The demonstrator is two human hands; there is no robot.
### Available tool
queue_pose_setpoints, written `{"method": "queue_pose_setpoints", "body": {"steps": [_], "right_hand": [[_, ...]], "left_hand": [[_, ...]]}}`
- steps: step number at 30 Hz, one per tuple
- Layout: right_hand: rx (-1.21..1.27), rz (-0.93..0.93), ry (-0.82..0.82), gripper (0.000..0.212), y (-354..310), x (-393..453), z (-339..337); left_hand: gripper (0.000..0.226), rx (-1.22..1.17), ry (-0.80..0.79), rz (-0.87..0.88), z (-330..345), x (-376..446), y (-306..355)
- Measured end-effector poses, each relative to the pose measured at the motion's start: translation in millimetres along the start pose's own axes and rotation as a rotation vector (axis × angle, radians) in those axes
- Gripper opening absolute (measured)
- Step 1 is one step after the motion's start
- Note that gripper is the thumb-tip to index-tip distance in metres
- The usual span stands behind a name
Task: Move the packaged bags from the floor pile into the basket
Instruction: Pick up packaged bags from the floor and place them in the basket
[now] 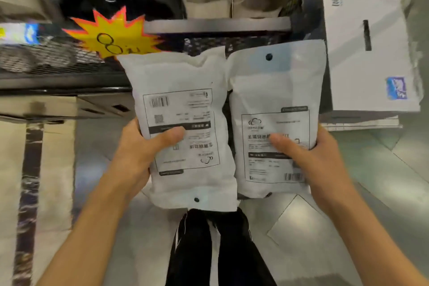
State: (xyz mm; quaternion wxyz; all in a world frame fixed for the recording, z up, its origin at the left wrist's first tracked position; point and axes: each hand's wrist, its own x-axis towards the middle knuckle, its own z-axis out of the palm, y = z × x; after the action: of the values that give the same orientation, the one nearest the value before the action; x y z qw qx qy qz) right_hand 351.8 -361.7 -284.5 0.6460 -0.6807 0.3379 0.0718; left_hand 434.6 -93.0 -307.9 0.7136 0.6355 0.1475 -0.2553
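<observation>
The left hand [137, 146] grips one white packaged bag [183, 127], the right hand [318, 158] another [276, 118]; their inner edges touch, held above the floor [325, 227], just before the black mesh basket [209, 42].

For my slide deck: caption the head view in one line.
Left hand and right hand each hold a white packaged bag before a black mesh basket.
</observation>
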Motion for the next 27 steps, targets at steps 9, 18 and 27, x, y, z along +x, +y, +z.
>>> {"method": "queue_pose_setpoints", "body": {"steps": [9,18,27], "right_hand": [[0.009,0.137,-0.067,0.043,173.2,110.7,54.6],[0.006,0.295,-0.154,0.033,329.9,198.5,110.3],[-0.013,0.507,-0.093,0.028,443.5,289.1,164.5]], "left_hand": [[0.064,0.008,0.075,-0.132,-49.2,102.7,-178.3],[0.049,0.011,0.103,-0.197,-77.6,152.0,-288.2],[0.044,0.081,0.111,-0.280,-84.8,173.2,-330.0]]}}
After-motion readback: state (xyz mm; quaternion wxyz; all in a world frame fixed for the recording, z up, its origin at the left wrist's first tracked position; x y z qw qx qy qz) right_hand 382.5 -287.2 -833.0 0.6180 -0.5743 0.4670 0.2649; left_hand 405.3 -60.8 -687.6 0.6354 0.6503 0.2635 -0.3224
